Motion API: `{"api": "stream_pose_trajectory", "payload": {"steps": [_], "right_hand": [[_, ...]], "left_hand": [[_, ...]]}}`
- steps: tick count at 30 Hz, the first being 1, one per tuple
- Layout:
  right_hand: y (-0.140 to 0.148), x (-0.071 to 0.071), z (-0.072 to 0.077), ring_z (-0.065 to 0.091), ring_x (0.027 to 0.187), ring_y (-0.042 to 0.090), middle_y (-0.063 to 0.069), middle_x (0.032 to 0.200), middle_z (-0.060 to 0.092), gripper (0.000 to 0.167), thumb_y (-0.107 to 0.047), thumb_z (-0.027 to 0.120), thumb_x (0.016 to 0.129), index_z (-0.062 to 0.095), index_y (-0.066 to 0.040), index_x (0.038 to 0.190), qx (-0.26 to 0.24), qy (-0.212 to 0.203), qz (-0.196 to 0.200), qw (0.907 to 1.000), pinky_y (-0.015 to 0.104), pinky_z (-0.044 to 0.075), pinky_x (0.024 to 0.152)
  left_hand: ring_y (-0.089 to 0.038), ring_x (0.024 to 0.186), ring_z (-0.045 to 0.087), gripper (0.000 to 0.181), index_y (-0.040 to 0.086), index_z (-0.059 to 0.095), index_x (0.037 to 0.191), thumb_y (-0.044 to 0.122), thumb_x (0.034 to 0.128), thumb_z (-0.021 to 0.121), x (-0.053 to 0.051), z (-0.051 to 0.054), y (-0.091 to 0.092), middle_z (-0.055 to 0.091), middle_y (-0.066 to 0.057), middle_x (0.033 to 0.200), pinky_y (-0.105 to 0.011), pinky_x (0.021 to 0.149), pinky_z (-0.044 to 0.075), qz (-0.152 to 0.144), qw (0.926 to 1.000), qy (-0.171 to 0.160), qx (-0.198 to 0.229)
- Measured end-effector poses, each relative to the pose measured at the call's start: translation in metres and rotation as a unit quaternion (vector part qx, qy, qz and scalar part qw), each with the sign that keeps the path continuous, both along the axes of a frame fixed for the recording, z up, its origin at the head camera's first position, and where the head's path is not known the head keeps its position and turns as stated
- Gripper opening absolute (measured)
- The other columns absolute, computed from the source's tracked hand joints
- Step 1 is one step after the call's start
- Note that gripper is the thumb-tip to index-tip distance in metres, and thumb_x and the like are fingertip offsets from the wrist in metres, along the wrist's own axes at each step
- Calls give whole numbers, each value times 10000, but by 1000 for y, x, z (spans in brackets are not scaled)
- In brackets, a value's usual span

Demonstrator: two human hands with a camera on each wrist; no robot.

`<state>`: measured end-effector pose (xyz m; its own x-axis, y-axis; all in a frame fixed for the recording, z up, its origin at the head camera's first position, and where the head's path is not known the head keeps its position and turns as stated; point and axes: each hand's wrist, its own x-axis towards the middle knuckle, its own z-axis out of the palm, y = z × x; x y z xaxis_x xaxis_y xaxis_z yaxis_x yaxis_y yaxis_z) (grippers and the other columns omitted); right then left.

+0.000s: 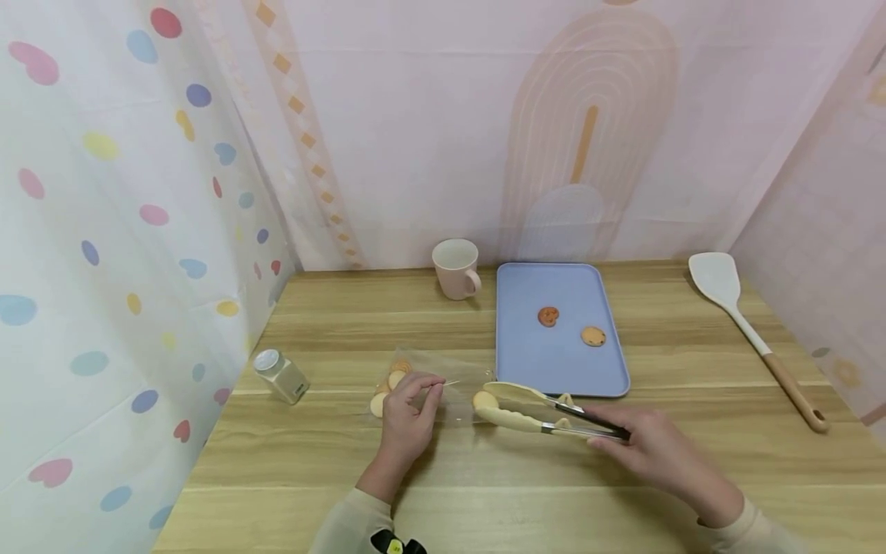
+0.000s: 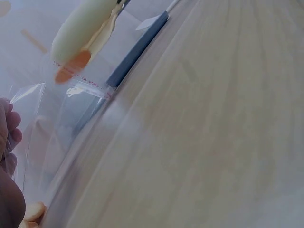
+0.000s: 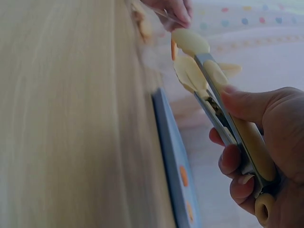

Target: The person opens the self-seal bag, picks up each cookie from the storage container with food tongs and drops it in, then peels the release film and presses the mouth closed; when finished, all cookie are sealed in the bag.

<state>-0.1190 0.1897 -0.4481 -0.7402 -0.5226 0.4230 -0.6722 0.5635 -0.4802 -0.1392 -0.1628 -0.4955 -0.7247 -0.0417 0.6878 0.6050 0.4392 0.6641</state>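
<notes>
My left hand [image 1: 407,419] pinches the upper edge of a clear plastic bag [image 1: 453,404], which lies on the table with several round cookies [image 1: 378,405] at its left end. My right hand [image 1: 654,454] grips a pair of cream-tipped kitchen tongs [image 1: 512,419] by the handles. Between the tong tips is a round cookie [image 1: 486,400], at the right, mouth end of the bag. The right wrist view shows the fingers [image 3: 230,159] curled round the tongs' metal arms, thumb on the other side. In the left wrist view, the cookie [image 2: 72,66] overlaps the bag's printed edge.
A blue tray [image 1: 554,369] behind the tongs bears a brown cookie [image 1: 548,316] and a speckled one [image 1: 593,336]. A pink mug [image 1: 455,269] stands left of it. A white-lidded jar [image 1: 281,376] is at the left, and a white spatula [image 1: 754,338] with wooden handle at the right.
</notes>
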Motion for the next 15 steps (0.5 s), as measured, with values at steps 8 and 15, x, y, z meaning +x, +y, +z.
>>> {"api": "stream_pose_trajectory", "payload": {"steps": [8, 15], "right_hand": [[-37, -12, -7, 315, 501, -52, -49, 970, 696, 388, -270, 762, 833, 688, -140, 1191, 254, -861, -212, 9957, 185, 367, 492], [-72, -20, -9, 235, 437, -45, -64, 754, 657, 390, -261, 740, 857, 674, -110, 1211, 223, -1165, -201, 9927, 189, 330, 427]], "left_hand": [[-291, 790, 634, 117, -42, 676, 850, -151, 823, 644, 13, 24, 8, 671, -160, 824, -333, 745, 515, 47, 9998, 170, 78], [-297, 766, 622, 137, -65, 662, 846, -191, 797, 637, 16, 33, 12, 660, -171, 815, -258, 749, 509, 32, 9993, 350, 139]]}}
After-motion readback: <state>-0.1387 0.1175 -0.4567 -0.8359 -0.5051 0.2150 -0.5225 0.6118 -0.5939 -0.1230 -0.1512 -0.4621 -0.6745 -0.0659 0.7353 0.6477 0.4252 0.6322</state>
